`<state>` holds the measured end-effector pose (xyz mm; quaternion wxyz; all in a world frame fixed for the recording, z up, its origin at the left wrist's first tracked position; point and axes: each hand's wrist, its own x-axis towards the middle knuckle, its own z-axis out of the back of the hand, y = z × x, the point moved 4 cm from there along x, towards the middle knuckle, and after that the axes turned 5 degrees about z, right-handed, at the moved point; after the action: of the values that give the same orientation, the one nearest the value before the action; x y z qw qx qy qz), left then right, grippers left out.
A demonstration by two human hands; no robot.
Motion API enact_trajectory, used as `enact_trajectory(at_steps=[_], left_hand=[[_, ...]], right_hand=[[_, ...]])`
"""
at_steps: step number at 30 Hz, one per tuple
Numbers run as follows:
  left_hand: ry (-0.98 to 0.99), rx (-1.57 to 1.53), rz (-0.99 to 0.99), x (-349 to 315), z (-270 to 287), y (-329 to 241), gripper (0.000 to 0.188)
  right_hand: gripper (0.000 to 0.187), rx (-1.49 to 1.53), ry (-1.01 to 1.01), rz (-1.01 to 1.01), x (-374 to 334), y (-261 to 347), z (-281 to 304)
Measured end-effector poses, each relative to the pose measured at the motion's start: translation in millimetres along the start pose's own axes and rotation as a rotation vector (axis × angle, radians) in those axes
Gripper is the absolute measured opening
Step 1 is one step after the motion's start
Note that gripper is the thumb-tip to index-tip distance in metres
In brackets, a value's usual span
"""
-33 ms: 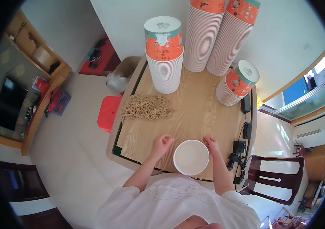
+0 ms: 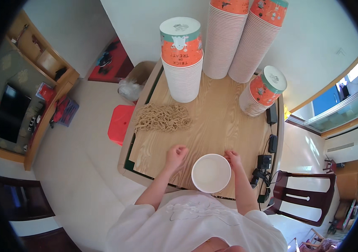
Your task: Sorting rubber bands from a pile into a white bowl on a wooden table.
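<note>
Just left of the tub [image 2: 211,173], the left grip [image 2: 177,158] is held over the tabletop [image 2: 212,122], fingers curled in toward the thumb; whether anything thin is pinched there cannot be told. And on the tub's right side, the right grip [image 2: 232,158] is placed close by the rim [image 2: 211,154], fingers bent tightly together! Whether the rim, or something slender, is grasped there cannot be made out.

The tub itself is stood upright at the near edge, mouth up, just in front of the shirt [image 2: 200,214], with nothing to be seen inside it.

Now for the delicate part: fingertip work beside the tub is judged to be in hand. It is best done lightly, the tub being steadied by one grip while the finer work is done by the other. If the rim were squeezed hard, it could be bent out of round. Tipping toward the shirt should be guarded against, too.

Beyond the tub and to its left, the cord [image 2: 164,118] is heaped in a loose tangle, best kept unsnagged. Farther beyond the tub, two tall stacks [image 2: 225,42] are stood, best left unjolted.
</note>
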<state>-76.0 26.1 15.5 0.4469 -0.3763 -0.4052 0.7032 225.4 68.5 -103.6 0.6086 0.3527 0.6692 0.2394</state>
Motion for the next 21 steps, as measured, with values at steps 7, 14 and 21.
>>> enact_trajectory(at_steps=[7,14,21], left_hand=[[-0.332,0.023,0.092,95,23,61,0.015],[-0.336,-0.060,0.191,119,17,55,0.015],[-0.220,-0.404,0.121,123,85,-57,0.013]], right_hand=[[0.016,0.006,-0.030,-0.023,-1,9,-7],[0.017,0.005,-0.033,-0.014,-1,7,-6],[0.019,-0.003,-0.043,0.061,3,1,4]])
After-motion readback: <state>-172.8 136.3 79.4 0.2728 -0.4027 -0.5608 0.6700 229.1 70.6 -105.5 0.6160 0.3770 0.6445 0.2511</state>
